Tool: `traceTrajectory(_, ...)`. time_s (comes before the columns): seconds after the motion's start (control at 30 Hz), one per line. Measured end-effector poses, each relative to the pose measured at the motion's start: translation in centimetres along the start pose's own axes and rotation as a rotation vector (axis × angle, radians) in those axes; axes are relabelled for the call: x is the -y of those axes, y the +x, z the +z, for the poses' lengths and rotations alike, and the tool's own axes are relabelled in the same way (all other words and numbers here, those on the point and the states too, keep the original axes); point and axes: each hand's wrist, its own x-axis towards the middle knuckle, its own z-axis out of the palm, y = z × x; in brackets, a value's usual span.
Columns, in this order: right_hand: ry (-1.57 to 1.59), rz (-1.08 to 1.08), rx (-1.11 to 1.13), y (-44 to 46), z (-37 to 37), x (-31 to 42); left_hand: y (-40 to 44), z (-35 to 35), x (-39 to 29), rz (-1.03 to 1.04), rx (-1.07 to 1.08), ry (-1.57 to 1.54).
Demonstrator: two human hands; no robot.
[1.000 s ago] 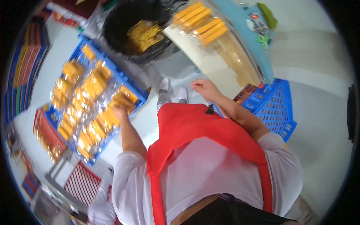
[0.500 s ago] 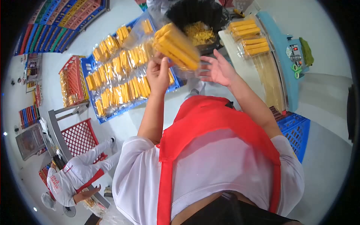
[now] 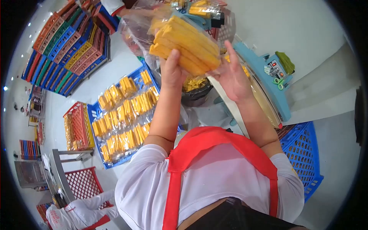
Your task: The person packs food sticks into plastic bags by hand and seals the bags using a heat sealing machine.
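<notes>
A clear plastic bag of long yellow sticks (image 3: 188,44) is held up in front of me, tilted, its loose film toward the upper left. My left hand (image 3: 174,73) grips its lower left side, thumb across the front and the other fingers hidden behind. My right hand (image 3: 235,80) is at the bag's right end, fingers apart, one pointing upward; some fingertips are hidden at the film. Below and to the left, a blue crate (image 3: 94,111) carries rows of similar filled bags (image 3: 126,111).
On the right stands a teal sealing machine (image 3: 264,84) with green scissors (image 3: 278,83) on it. A black-lined bin (image 3: 195,92) holds yellow scraps. A blue basket (image 3: 303,153) is beside the machine. Stacked crates (image 3: 69,46), a red crate (image 3: 78,124) and a co-worker (image 3: 76,212) are leftward.
The bag has risen and now faces me more broadly, with both hands higher. My view has shifted, so the blue crate appears lower. A sleeved arm shows at the top.
</notes>
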Motion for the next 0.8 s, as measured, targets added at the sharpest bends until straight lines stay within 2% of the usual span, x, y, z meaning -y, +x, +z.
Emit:
traceTrajectory(0.03,-0.054,0.149,-0.073,-0.3,0.6,1.2,0.6,-0.1,-0.1,-0.035,0.055,-0.082)
traceTrajectory(0.07,-0.059,0.128,-0.077,-0.4,0.4,1.8,1.2,0.1,-0.1,-0.040,0.075,-0.090)
traceTrajectory(0.13,0.346,0.446,0.116,-1.0,0.0,2.7,2.0,1.3,-0.6,-0.011,0.302,-0.041)
traceTrajectory(0.27,0.154,0.280,-0.007,-0.5,1.1,2.7,3.1,2.3,1.0,-0.078,0.392,0.018)
traceTrajectory(0.33,-0.096,0.039,-0.134,0.2,0.9,2.3,3.3,3.6,1.2,-0.133,0.205,-0.073)
traceTrajectory(0.43,-0.103,-0.052,-0.126,0.4,0.7,1.9,1.2,4.7,1.4,-0.147,0.158,0.086)
traceTrajectory(0.47,-0.106,-0.047,-0.129,0.3,0.8,1.4,0.7,4.7,1.6,-0.130,0.127,0.181)
traceTrajectory(0.57,-0.151,-0.073,-0.235,0.3,0.4,0.5,1.3,4.2,1.4,-0.111,0.086,0.133)
traceTrajectory(0.63,-0.010,0.090,-0.273,0.6,-0.3,0.8,1.4,3.8,1.0,-0.103,0.097,0.113)
traceTrajectory(0.77,-0.012,0.148,-0.287,0.0,0.1,1.4,1.4,3.5,0.3,-0.122,0.144,0.086)
traceTrajectory(0.8,0.024,0.197,-0.228,0.1,0.1,1.5,1.4,3.2,0.2,-0.121,0.143,0.087)
